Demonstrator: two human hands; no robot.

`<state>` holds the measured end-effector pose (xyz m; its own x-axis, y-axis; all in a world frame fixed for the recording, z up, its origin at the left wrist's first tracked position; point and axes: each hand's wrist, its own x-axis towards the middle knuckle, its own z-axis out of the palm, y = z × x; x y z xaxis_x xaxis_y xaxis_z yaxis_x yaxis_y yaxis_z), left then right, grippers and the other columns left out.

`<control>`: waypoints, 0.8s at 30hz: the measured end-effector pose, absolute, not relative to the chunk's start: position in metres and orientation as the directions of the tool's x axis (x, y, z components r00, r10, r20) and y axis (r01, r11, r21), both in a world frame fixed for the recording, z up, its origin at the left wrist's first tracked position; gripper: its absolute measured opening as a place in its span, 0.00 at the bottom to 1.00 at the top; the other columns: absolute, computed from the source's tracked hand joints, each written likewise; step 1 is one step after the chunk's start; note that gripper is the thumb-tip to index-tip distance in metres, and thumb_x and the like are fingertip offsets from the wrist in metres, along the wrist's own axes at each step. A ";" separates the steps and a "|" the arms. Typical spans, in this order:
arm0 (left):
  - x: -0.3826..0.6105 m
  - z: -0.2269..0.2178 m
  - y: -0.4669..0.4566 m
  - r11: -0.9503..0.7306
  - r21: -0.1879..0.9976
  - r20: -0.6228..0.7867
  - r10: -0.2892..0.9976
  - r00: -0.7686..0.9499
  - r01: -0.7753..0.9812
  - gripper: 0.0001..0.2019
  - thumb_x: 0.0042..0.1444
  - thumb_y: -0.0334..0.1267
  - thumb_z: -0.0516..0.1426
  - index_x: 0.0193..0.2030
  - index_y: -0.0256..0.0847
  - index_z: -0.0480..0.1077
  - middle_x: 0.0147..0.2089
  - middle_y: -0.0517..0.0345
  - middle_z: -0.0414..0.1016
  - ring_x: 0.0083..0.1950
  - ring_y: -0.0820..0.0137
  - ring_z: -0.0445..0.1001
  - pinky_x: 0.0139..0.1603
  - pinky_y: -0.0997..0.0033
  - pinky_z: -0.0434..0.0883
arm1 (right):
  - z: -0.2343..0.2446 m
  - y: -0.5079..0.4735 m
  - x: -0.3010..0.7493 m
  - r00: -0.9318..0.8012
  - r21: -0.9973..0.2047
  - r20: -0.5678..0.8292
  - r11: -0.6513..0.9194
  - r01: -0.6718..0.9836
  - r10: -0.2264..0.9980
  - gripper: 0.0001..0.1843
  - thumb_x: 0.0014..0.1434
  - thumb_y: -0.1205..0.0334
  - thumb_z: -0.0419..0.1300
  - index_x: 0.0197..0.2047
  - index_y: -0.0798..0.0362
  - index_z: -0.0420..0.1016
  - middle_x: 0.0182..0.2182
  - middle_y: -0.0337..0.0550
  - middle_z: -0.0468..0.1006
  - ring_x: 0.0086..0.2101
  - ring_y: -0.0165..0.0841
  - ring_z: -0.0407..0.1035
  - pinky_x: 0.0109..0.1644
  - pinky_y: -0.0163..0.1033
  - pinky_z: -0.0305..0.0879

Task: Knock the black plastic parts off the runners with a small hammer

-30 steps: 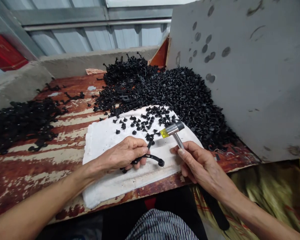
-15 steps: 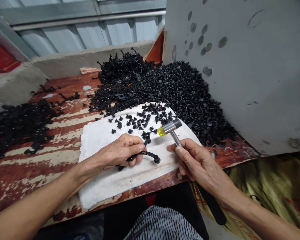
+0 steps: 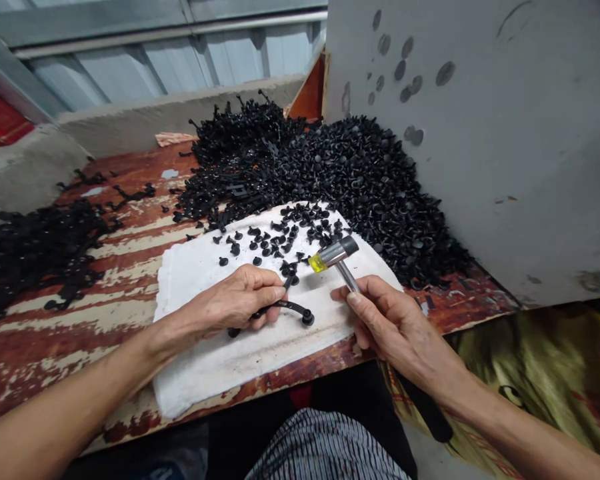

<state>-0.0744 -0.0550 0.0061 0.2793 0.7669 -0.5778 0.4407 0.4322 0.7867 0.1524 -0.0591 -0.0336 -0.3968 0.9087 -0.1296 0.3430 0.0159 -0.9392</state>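
Note:
My left hand [image 3: 250, 295] is closed on a black branched part [image 3: 294, 306] with slim curved arms, one of them ending in a round stud. Part of it is hidden behind my fingers. Both rest over a folded white cloth [image 3: 195, 367]. In my right hand [image 3: 390, 320] is a mallet [image 3: 334, 253] with a yellow face, a metal head and a dark opposite face. Its head hangs above the cloth, to the right of the black part and apart from it. The dark handle end shows below my wrist. Several loose black studs [image 3: 280, 235] lie on the cloth's far half.
A large heap of black studs [image 3: 375, 193] leans against the grey panel [image 3: 520, 167] at right. Behind the cloth is a pile of black branched pieces [image 3: 235, 160], with another black pile [image 3: 40, 250] at far left. The worn red-brown tabletop [image 3: 120, 293] ends near my lap.
The whole view has shifted slightly. Both hands keep nearly the same pose, still holding the black part and the mallet.

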 end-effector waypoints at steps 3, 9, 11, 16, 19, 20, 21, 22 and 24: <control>-0.076 0.009 -0.054 0.437 0.787 -0.587 0.748 0.309 0.436 0.15 0.55 0.46 0.55 0.25 0.37 0.63 0.17 0.64 0.60 0.14 0.81 0.51 0.13 0.82 0.47 | -0.032 -0.057 0.153 -0.426 -0.904 -0.074 0.120 0.410 0.902 0.15 0.66 0.52 0.46 0.38 0.53 0.67 0.16 0.32 0.62 0.18 0.28 0.58 0.22 0.34 0.55; -0.079 0.009 -0.051 0.401 0.733 -0.611 0.743 0.273 0.550 0.16 0.58 0.44 0.51 0.23 0.38 0.63 0.12 0.65 0.55 0.13 0.81 0.48 0.14 0.80 0.46 | -0.022 -0.050 0.150 -0.470 -0.758 0.204 0.442 0.479 0.859 0.17 0.64 0.64 0.47 0.54 0.54 0.68 0.36 0.46 0.78 0.32 0.35 0.72 0.38 0.40 0.68; -0.079 0.009 -0.051 0.398 0.721 -0.618 0.740 0.266 0.567 0.16 0.58 0.43 0.51 0.22 0.38 0.63 0.12 0.64 0.55 0.12 0.80 0.48 0.13 0.80 0.45 | -0.018 -0.051 0.148 -0.490 -0.703 0.337 0.561 0.437 0.804 0.25 0.64 0.68 0.47 0.63 0.52 0.61 0.45 0.49 0.77 0.37 0.35 0.72 0.44 0.42 0.69; -0.077 0.011 -0.050 0.395 0.715 -0.614 0.749 0.248 0.577 0.17 0.58 0.43 0.51 0.21 0.38 0.62 0.11 0.63 0.55 0.12 0.80 0.49 0.13 0.79 0.46 | -0.016 -0.051 0.146 -0.574 -0.525 0.387 0.684 0.506 0.721 0.33 0.61 0.75 0.44 0.69 0.51 0.55 0.35 0.45 0.73 0.28 0.31 0.66 0.33 0.36 0.67; -0.079 0.010 -0.050 0.386 0.718 -0.605 0.757 0.246 0.579 0.17 0.57 0.45 0.53 0.20 0.38 0.62 0.12 0.63 0.56 0.12 0.79 0.50 0.13 0.79 0.46 | -0.014 -0.048 0.148 -0.651 -0.415 0.302 0.711 0.568 0.696 0.34 0.58 0.75 0.45 0.67 0.50 0.60 0.30 0.42 0.69 0.19 0.28 0.56 0.22 0.34 0.60; -0.079 0.009 -0.050 0.384 0.722 -0.603 0.758 0.251 0.576 0.18 0.56 0.46 0.53 0.20 0.38 0.63 0.12 0.63 0.57 0.12 0.79 0.50 0.13 0.79 0.46 | -0.012 -0.048 0.148 -0.658 -0.421 0.306 0.718 0.555 0.688 0.33 0.58 0.75 0.45 0.67 0.50 0.60 0.30 0.42 0.68 0.20 0.28 0.56 0.23 0.34 0.60; -0.080 0.008 -0.050 0.382 0.727 -0.600 0.757 0.258 0.570 0.18 0.56 0.46 0.53 0.20 0.38 0.63 0.12 0.62 0.57 0.12 0.79 0.51 0.13 0.79 0.46 | -0.010 -0.049 0.149 -0.643 -0.448 0.334 0.717 0.535 0.689 0.33 0.59 0.74 0.46 0.67 0.49 0.59 0.30 0.42 0.68 0.22 0.29 0.59 0.25 0.35 0.62; -0.081 0.007 -0.050 0.380 0.733 -0.597 0.756 0.267 0.564 0.18 0.56 0.46 0.53 0.20 0.38 0.63 0.12 0.62 0.57 0.13 0.79 0.51 0.13 0.79 0.46 | -0.008 -0.050 0.149 -0.608 -0.488 0.377 0.708 0.510 0.698 0.33 0.60 0.73 0.46 0.68 0.48 0.57 0.31 0.43 0.69 0.25 0.31 0.62 0.29 0.36 0.64; -0.082 0.006 -0.050 0.376 0.743 -0.591 0.756 0.281 0.554 0.18 0.56 0.46 0.53 0.20 0.38 0.63 0.12 0.62 0.57 0.13 0.79 0.51 0.13 0.78 0.46 | -0.005 -0.052 0.148 -0.513 -0.604 0.405 0.643 0.471 0.757 0.34 0.61 0.72 0.47 0.69 0.44 0.54 0.34 0.44 0.69 0.30 0.33 0.65 0.36 0.37 0.67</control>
<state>-0.0819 -0.0498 0.0060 0.2805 0.7561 -0.5913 0.5538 0.3756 0.7431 0.1485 -0.0517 -0.0046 -0.5130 0.7567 0.4053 0.4706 0.6428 -0.6045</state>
